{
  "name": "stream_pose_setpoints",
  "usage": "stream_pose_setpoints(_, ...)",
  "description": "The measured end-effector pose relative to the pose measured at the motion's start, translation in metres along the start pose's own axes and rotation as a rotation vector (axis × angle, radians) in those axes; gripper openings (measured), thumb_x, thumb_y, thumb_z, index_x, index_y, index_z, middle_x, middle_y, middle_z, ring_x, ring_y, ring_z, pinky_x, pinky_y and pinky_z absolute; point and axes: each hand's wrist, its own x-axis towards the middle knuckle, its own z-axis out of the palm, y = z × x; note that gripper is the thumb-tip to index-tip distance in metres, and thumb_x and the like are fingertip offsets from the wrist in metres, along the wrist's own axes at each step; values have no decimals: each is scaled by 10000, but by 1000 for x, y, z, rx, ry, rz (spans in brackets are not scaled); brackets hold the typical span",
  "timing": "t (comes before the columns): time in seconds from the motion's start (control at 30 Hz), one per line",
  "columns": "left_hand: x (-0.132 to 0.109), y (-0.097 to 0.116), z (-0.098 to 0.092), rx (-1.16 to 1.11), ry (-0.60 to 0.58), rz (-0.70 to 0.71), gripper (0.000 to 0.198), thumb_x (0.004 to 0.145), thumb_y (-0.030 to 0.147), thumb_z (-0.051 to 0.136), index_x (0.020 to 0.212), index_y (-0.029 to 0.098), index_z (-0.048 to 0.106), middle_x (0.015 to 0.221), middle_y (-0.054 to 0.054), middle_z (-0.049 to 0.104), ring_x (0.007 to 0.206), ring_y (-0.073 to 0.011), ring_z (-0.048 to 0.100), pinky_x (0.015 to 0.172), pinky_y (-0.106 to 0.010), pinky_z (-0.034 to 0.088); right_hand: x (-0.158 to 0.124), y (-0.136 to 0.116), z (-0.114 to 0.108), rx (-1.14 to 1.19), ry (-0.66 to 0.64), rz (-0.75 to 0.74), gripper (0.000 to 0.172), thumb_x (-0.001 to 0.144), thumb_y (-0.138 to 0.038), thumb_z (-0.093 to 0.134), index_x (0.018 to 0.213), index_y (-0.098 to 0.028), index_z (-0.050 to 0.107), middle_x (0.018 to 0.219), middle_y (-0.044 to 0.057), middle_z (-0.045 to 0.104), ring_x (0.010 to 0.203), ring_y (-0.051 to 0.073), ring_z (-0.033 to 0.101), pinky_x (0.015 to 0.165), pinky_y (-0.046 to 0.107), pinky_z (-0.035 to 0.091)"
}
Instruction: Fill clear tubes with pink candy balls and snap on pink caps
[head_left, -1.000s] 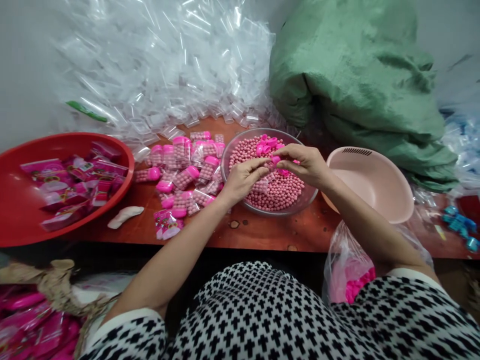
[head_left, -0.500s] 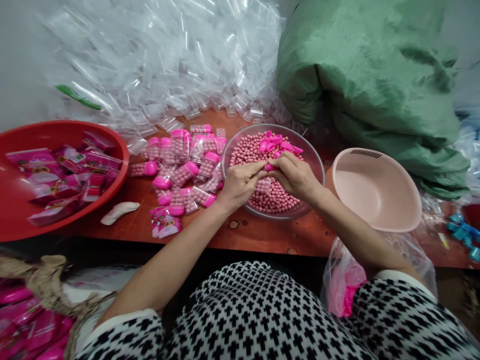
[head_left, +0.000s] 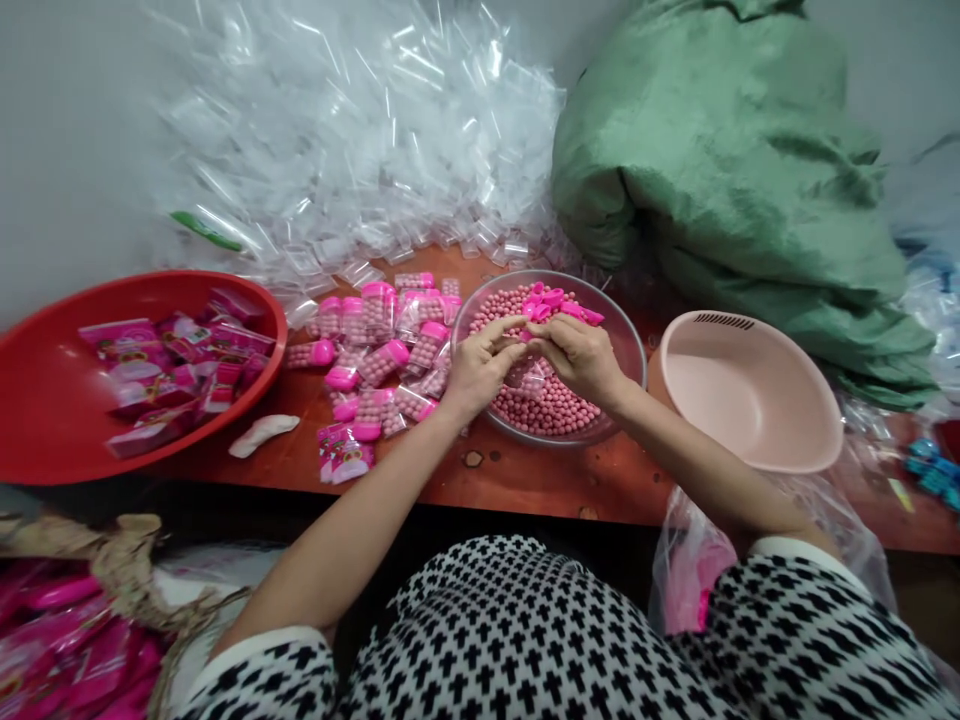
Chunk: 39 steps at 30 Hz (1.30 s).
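Observation:
Over a metal bowl of pink round beads, my two hands meet at the fingertips. My left hand and my right hand both pinch at a small pink plastic piece, mostly hidden by the fingers. Directly below them a clear container lies on the beads. Behind my right fingers, several loose pink plastic pieces rest in the bowl. Left of the bowl lies a pile of clear, pink-capped containers filled with beads.
A red basin with pink packets stands left, near a whitish curved object. Clear empty containers are heaped behind. A green sack fills the back right, above a pale pink basin. The table's front edge is close to me.
The view has shifted, so the table items appear lower and those on the left further right. My hands stay together over the bowl; the left thumb and forefinger have parted slightly.

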Motion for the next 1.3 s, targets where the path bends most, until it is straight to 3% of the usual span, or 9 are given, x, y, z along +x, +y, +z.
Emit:
stream_pose_setpoints(0.1,1,3,2,-12,-30,-37,497,696,375,763,1158,204,701,762,2,652,599,-122,564,496,-252,548,-5,2,-16,163,-32,119,213,928,-307,557,1059,-202,689,989,73,744,892,190,691,806,311,524)
stream_pose_setpoints(0.23,4,6,1,-192,39,-69,510,664,378,790,1130,200,682,714,26,560,621,-119,561,521,-267,576,-13,10,-35,554,101,407,308,869,-385,641,1142,-244,667,1142,49,717,1022,186,682,908,350,539)
stream_pose_setpoints(0.4,5,4,1,-252,29,-88,532,672,390,800,1143,212,630,732,29,579,660,-133,603,554,-249,552,-26,17,-20,1020,68,671,387,661,-460,826,929,-205,712,859,16,715,703,134,655,663,299,574)
stream_pose_setpoints(0.57,3,-2,5,-76,-30,60,360,729,325,757,1055,191,681,800,1,671,732,-120,615,691,-228,513,-14,11,-7,1230,124,722,370,637,-506,835,762,-202,665,716,-32,633,613,77,583,583,208,542)
stream_pose_setpoints(0.77,-2,-4,5,153,-45,189,346,831,281,650,1168,216,687,1138,-65,704,1039,-205,639,957,-350,493,1,5,-13,1480,-299,967,405,654,-514,795,892,-210,672,851,22,709,771,157,654,722,345,613)
stream_pose_setpoints(0.87,-3,-3,3,212,-35,188,404,838,275,644,1237,216,663,1203,-85,682,1105,-233,623,1030,-407,461,4,1,-9,1543,-405,1055,333,681,-459,751,862,-195,659,740,19,704,700,166,651,748,396,612)
stream_pose_setpoints(1.1,-2,-8,1,148,-22,165,416,816,248,654,1232,235,662,1170,-67,693,1080,-220,644,1003,-383,494,7,-18,11,1485,-84,1036,146,728,-303,642,828,-198,632,701,-10,703,694,154,659,798,370,603)
stream_pose_setpoints(1.2,0,-10,3,122,-3,164,411,809,243,654,1219,211,661,1156,-72,699,1056,-215,652,978,-373,505,10,-20,13,1451,-85,1073,195,789,-387,633,850,-202,625,666,-14,682,682,155,659,774,367,608)
stream_pose_setpoints(1.3,4,-6,3,61,22,200,370,815,263,662,1177,190,667,1143,-72,710,1053,-213,655,957,-361,510,15,-15,5,1366,-240,1045,398,845,-588,576,886,-194,614,694,18,670,722,172,666,725,365,611)
